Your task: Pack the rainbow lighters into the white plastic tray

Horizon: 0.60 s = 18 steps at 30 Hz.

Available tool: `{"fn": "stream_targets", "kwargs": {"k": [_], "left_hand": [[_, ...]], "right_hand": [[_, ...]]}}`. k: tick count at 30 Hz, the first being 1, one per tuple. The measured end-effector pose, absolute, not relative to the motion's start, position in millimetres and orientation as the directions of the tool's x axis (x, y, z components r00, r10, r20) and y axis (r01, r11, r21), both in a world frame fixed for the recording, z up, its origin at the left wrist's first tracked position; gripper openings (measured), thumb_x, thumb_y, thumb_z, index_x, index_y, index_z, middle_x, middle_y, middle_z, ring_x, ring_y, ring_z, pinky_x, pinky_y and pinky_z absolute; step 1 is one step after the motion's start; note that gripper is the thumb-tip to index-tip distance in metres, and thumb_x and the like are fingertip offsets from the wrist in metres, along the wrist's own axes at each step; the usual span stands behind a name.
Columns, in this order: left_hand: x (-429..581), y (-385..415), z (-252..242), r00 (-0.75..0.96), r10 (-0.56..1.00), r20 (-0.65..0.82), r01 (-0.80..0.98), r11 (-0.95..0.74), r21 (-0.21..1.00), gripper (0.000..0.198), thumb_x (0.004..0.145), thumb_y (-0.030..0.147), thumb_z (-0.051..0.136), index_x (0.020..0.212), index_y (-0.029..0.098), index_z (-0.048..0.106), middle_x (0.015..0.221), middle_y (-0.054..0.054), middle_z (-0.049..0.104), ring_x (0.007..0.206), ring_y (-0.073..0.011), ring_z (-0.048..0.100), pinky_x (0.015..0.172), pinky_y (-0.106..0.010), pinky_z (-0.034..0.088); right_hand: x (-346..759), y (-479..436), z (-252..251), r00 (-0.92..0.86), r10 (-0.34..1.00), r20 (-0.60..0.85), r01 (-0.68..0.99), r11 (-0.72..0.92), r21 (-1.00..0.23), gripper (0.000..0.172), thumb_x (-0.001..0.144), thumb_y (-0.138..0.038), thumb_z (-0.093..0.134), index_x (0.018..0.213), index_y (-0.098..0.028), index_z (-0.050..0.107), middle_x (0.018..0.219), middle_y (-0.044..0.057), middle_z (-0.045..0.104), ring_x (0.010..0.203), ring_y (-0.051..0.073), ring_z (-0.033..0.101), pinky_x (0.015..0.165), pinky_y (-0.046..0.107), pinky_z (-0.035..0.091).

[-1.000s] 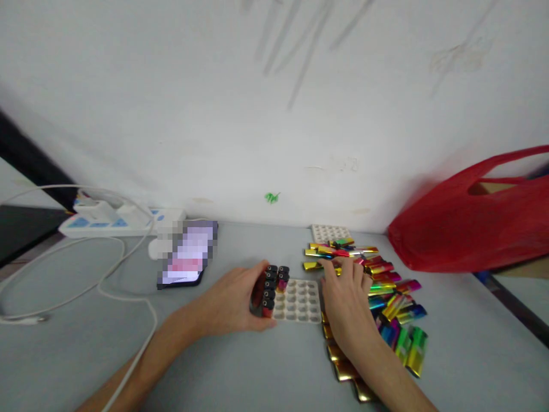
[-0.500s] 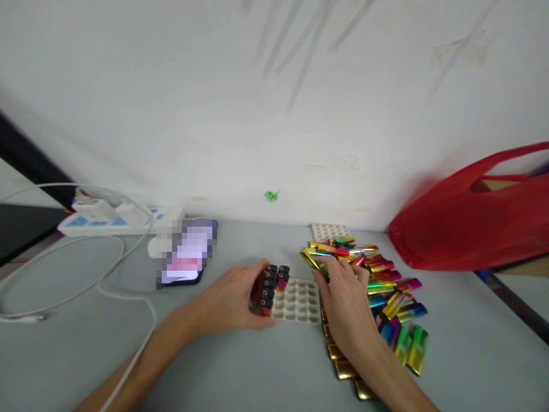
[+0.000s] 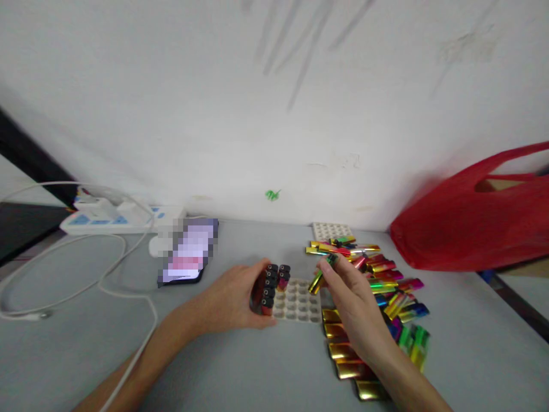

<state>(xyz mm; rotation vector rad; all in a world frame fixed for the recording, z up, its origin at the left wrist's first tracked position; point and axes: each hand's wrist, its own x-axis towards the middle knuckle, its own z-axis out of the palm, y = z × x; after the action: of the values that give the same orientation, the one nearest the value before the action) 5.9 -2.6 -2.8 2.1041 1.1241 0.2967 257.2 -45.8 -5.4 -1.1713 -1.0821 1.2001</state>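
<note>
A white tray (image 3: 300, 303) with rows of round sockets lies on the grey table. Several black-capped lighters (image 3: 271, 284) stand in its left columns. My left hand (image 3: 234, 300) curls round the tray's left end and touches those lighters. My right hand (image 3: 354, 289) is raised over the tray's right edge and pinches a gold and green foil lighter (image 3: 320, 276), held tilted. A heap of shiny foil lighters (image 3: 381, 286) in many colours lies to the right of the tray, partly hidden by my right wrist.
A second white socket tray (image 3: 328, 230) lies by the wall behind the heap. A red plastic bag (image 3: 472, 223) sits at the right. A phone (image 3: 189, 252), a white power strip (image 3: 115, 220) and white cables (image 3: 86, 280) lie at the left.
My right hand has picked a gold and green lighter from the heap and lifted it leftward over the tray's right edge. My left hand has stayed at the tray.
</note>
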Motion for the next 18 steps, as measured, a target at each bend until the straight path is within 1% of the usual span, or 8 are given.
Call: {"fn": "stream_targets", "kwargs": {"k": [2,4,6,8,10,13,15,18], "left_hand": [[6.8,-2.2,-2.7,0.592,0.795,-0.131,0.632,-0.357,0.688,0.057,0.076,0.041,0.093,0.117,0.023,0.058,0.093,0.001,0.074,0.080,-0.0246,0.070,0.070,-0.030,0.045],[7.4,-1.9,-2.6,0.592,0.795,-0.131,0.633,-0.358,0.687,0.058,0.075,0.041,0.094,0.117,0.023,0.058,0.090,0.002,0.073,0.078,-0.0242,0.069,0.069,-0.030,0.044],[7.6,-1.8,-2.8,0.591,0.797,-0.125,0.633,-0.361,0.685,0.058,0.075,0.041,0.094,0.116,0.023,0.058,0.091,0.002,0.073,0.080,-0.0245,0.069,0.071,-0.030,0.045],[7.4,-1.9,-2.9,0.586,0.801,-0.119,0.634,-0.362,0.683,0.058,0.074,0.041,0.095,0.115,0.023,0.058,0.093,0.002,0.073,0.083,-0.0252,0.070,0.072,-0.030,0.045],[7.1,-1.9,-2.9,0.585,0.803,-0.117,0.635,-0.362,0.683,0.057,0.074,0.041,0.095,0.114,0.023,0.058,0.093,0.002,0.073,0.083,-0.0253,0.070,0.072,-0.030,0.045],[6.6,-1.9,-3.0,0.594,0.796,-0.120,0.629,-0.365,0.687,0.055,0.074,0.041,0.094,0.112,0.024,0.058,0.088,0.004,0.072,0.079,-0.0238,0.069,0.070,-0.030,0.043],[6.1,-1.9,-3.7,0.594,0.796,-0.120,0.629,-0.366,0.685,0.055,0.074,0.042,0.094,0.111,0.024,0.057,0.088,0.004,0.072,0.079,-0.0235,0.069,0.069,-0.030,0.043],[5.4,-1.4,-5.8,0.589,0.799,-0.118,0.635,-0.369,0.679,0.057,0.073,0.043,0.094,0.111,0.024,0.057,0.090,0.002,0.072,0.080,-0.0240,0.068,0.070,-0.030,0.043]], "right_hand": [[255.7,-47.0,-9.0,0.004,1.000,-0.024,-0.131,-0.023,-0.991,0.034,0.104,-0.057,0.074,0.099,-0.024,0.068,0.095,0.000,0.068,0.092,0.019,0.062,0.090,0.031,0.049],[252.9,-49.3,-10.6,-0.079,0.996,-0.043,-0.179,-0.057,-0.982,0.033,0.107,-0.056,0.070,0.099,-0.025,0.065,0.086,-0.002,0.065,0.077,0.016,0.059,0.075,0.028,0.049],[249.6,-51.9,-8.7,-0.145,0.986,-0.088,-0.256,-0.123,-0.959,0.031,0.106,-0.056,0.071,0.103,-0.026,0.064,0.075,-0.005,0.059,0.059,0.013,0.048,0.055,0.025,0.040],[247.0,-53.8,-3.9,-0.189,0.970,-0.152,-0.341,-0.210,-0.916,0.034,0.103,-0.058,0.074,0.106,-0.025,0.065,0.067,-0.008,0.050,0.053,0.011,0.033,0.046,0.023,0.027],[246.1,-53.9,1.9,-0.244,0.947,-0.208,-0.430,-0.297,-0.852,0.043,0.099,-0.064,0.076,0.099,-0.022,0.067,0.065,-0.008,0.042,0.055,0.011,0.026,0.046,0.022,0.025],[247.8,-51.2,7.8,-0.336,0.902,-0.272,-0.526,-0.419,-0.740,0.055,0.092,-0.071,0.078,0.078,-0.020,0.060,0.067,-0.007,0.037,0.060,0.012,0.029,0.052,0.023,0.032],[249.9,-49.0,8.1,-0.366,0.880,-0.303,-0.569,-0.470,-0.675,0.058,0.087,-0.068,0.083,0.071,-0.021,0.053,0.068,-0.007,0.036,0.062,0.012,0.030,0.054,0.023,0.034],[253.2,-46.8,4.5,-0.382,0.864,-0.329,-0.603,-0.503,-0.619,0.060,0.086,-0.064,0.084,0.068,-0.023,0.044,0.066,-0.009,0.030,0.059,0.010,0.024,0.051,0.023,0.029]]}}
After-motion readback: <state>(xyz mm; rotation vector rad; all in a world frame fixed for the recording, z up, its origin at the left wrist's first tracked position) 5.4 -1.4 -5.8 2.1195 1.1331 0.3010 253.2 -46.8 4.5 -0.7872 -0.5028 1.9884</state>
